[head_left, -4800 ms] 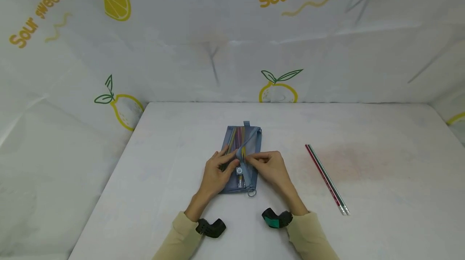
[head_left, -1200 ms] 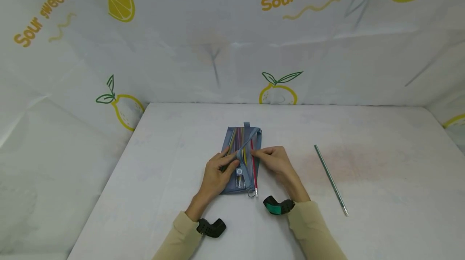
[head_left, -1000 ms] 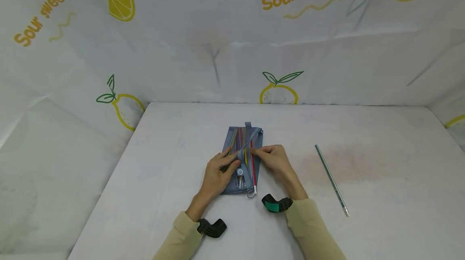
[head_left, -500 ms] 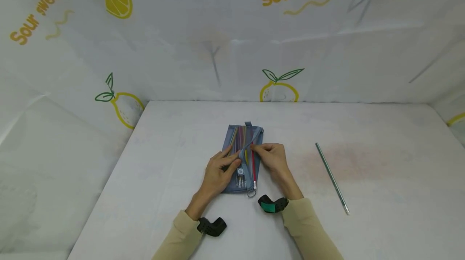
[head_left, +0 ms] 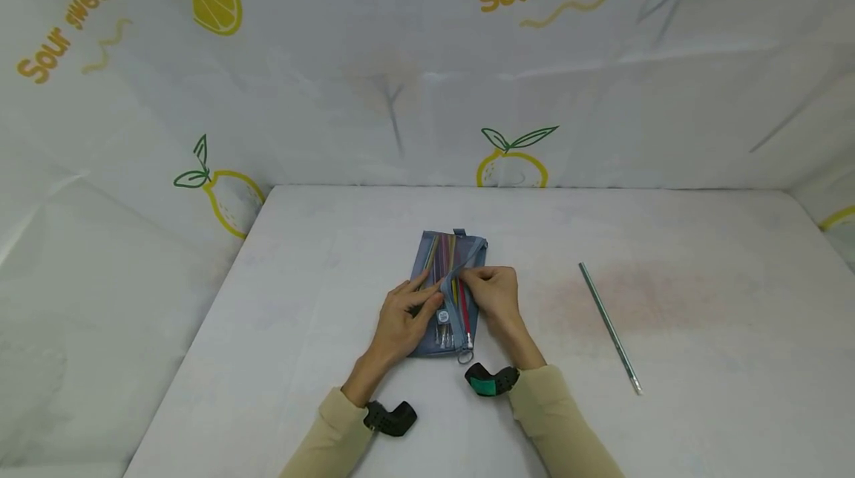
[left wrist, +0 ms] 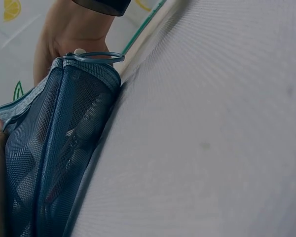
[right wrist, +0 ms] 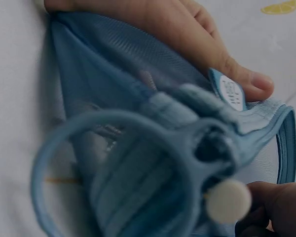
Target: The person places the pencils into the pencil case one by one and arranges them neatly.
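Note:
A blue mesh pencil pouch (head_left: 426, 344) lies on the table with several coloured pencils inside, its zip edge gaping on the right. The left hand (head_left: 401, 318) holds that zip edge near the label (right wrist: 231, 94), its thumb on top in the right wrist view. At the opening, the right hand (head_left: 496, 292) pinches a red pencil (head_left: 464, 305), whose upper part is inside the pouch. The pencil's pale eraser end (right wrist: 228, 201) shows beside the pouch's ring (right wrist: 113, 114). The right fingertips are hidden in the head view.
A green pencil (head_left: 610, 328) with an eraser end lies alone on the white table (head_left: 701, 389), right of the pouch. Behind and to the left stand white sheets (head_left: 320, 122) printed with lemons.
Two pencils lay at the right earlier; the red one is now at the pouch. Over the last second it has slid further in, away from the person, with the right hand moving slightly left.

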`<state>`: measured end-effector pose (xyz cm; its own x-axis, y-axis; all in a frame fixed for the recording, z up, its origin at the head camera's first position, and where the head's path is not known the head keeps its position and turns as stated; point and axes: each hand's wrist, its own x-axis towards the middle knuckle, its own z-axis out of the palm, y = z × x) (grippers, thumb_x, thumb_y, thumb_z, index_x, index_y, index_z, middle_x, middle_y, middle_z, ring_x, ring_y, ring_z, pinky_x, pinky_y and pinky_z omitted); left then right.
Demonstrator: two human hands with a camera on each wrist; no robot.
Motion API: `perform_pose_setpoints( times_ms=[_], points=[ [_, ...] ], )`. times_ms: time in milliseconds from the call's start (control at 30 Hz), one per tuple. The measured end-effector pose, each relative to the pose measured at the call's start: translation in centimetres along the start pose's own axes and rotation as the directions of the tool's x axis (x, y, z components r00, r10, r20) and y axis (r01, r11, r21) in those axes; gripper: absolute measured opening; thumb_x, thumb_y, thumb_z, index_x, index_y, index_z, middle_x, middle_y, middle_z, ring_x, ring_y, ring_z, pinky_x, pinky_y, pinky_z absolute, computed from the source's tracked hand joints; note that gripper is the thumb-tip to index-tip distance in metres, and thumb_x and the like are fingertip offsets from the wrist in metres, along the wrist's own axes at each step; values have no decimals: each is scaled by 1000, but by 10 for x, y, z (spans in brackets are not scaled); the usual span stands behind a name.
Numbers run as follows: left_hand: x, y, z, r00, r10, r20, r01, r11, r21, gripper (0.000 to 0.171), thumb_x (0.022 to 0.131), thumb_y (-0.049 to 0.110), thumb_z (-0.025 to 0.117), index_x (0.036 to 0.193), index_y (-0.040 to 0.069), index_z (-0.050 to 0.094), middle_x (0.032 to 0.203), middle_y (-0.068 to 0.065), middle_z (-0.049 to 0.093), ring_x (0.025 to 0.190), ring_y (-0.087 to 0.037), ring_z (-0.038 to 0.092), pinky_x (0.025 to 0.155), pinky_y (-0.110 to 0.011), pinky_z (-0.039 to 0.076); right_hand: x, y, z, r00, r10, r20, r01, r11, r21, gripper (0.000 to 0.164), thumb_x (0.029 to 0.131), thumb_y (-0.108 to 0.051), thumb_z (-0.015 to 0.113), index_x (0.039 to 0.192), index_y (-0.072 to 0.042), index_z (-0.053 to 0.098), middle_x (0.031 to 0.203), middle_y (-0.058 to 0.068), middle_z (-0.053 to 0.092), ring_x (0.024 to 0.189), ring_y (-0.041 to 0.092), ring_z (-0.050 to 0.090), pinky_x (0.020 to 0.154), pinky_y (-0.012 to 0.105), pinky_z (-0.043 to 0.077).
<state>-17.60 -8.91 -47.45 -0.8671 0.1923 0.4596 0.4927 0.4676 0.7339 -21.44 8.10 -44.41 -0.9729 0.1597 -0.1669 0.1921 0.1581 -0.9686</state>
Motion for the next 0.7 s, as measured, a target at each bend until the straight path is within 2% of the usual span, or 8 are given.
perform_pose_setpoints(
  times_ms=[200, 400, 567, 700],
  points=[
    [-1, 0, 0, 1000, -19, -11, 19, 1000, -14, 36, 102, 30, 62, 125, 3, 71, 133, -22, 67, 135, -41, 58, 116, -68, 36, -1, 3, 2, 996, -88, -9, 87, 994, -69, 17, 87, -5, 71, 89, 10, 79, 82, 19, 78, 67, 0, 58, 57, 16, 47],
    [-2, 0, -1, 999, -34, -4, 33, 999, -13, 39, 103, 33, 61, 125, 2, 71, 142, -27, 58, 134, -42, 58, 116, -67, 37, -2, 2, -4, 982, -187, 32, 189, 956, -222, 18, 87, -11, 75, 88, 7, 80, 77, 21, 77, 56, -1, 57, 52, 16, 44],
    [-1, -2, -1, 1000, -24, -17, 23, 1000, -13, 39, 103, 32, 61, 123, 1, 72, 142, -27, 58, 133, -42, 59, 115, -67, 37, -3, -1, -11, 978, -188, 90, 206, 935, -288, 21, 89, -17, 78, 89, 4, 81, 85, 20, 79, 64, 3, 62, 55, 18, 46],
    [-1, -2, -1, 1000, -24, -14, 24, 1000, -15, 38, 102, 31, 62, 122, 0, 72, 141, -28, 58, 133, -43, 58, 115, -67, 37, -7, -5, -22, 973, -170, 154, 214, 913, -347, 22, 90, -19, 78, 89, 3, 81, 83, 18, 79, 67, 10, 65, 57, 21, 46]
  ],
)
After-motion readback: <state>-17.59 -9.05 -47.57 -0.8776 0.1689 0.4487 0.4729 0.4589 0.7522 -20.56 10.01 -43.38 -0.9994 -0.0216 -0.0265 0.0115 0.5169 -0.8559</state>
